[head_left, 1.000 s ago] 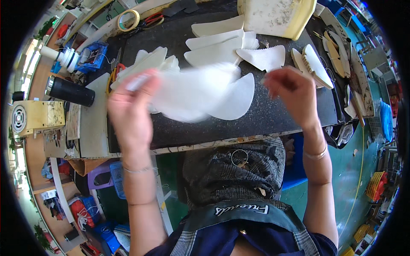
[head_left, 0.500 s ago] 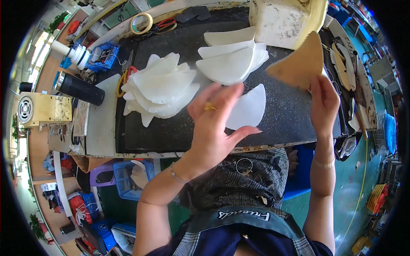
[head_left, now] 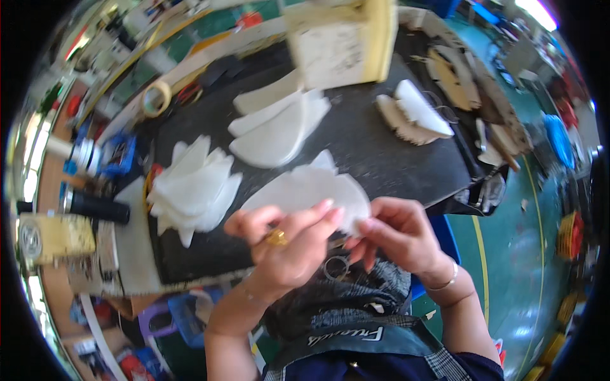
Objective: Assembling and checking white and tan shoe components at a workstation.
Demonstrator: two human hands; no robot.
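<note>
Both hands meet over the near edge of the black worktable (head_left: 387, 159), pinching a white curved sheet piece (head_left: 305, 187) between them. The left hand (head_left: 286, 244) is curled, thumb and fingers closed on the piece's near rim, a gold ring showing; the right hand (head_left: 397, 235) grips the same rim from the right with closed fingertips. The piece is lifted just above the tabletop, near the middle of the near edge.

No open container shows its contents clearly; a yellowish box (head_left: 340, 41) stands at the far edge, its inside not readable. To the left lies a fanned stack of white pieces (head_left: 190, 190), close to the table's left edge. Farther back sits a second white stack (head_left: 279, 120), and to the far right a smaller pile (head_left: 416, 114). A tape roll (head_left: 155, 98) rests far left. Bare black surface lies open between the stacks and right of the hands
</note>
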